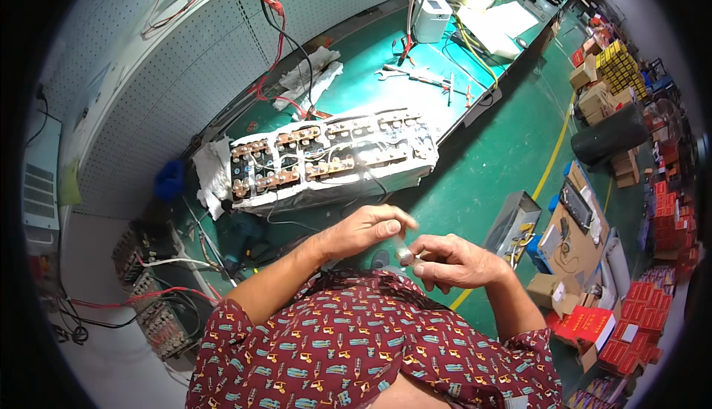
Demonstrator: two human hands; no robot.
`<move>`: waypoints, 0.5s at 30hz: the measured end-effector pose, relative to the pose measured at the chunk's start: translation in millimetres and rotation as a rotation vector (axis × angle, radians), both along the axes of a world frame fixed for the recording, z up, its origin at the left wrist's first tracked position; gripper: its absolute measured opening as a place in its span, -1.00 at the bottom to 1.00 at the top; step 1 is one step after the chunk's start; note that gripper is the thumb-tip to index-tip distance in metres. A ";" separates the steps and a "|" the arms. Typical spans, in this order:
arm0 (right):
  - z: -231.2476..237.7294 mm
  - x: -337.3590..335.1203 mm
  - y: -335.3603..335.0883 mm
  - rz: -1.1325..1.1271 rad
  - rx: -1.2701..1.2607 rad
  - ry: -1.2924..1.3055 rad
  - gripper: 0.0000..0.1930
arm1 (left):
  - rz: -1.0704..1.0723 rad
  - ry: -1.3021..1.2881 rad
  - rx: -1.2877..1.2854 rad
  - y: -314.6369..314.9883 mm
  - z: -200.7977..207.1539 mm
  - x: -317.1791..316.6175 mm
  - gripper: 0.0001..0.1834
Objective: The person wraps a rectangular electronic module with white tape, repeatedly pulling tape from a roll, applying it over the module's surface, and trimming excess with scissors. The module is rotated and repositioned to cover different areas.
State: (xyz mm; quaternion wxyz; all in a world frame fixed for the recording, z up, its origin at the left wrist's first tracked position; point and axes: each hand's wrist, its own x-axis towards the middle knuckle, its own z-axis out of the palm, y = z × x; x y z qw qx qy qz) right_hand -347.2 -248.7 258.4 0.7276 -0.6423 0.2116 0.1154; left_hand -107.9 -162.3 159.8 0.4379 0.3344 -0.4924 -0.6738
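In front of my shirt, a small pale piece, shiny at its lower end, spans the gap between my hands. Its kind is too blurred to tell. My right hand pinches the lower end with bent fingers. From the other side, my left hand curls its fingers against the upper end, the fingertips smeared by motion. Beyond them, a long battery pack lies on the green bench, wrapped in white along its sides. Copper bars, bolts and thin wires cover its top. Neither hand touches it.
Wrenches and a white device sit farther along the bench. Red and black cables hang over it. To the right are a grey metal tray and red boxes. At lower left stand more battery modules with cables.
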 end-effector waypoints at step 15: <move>26.6 -22.9 -141.1 0.641 -0.631 0.161 -0.64 | 0.353 -0.213 0.215 -23.2 -25.1 -57.0 -0.74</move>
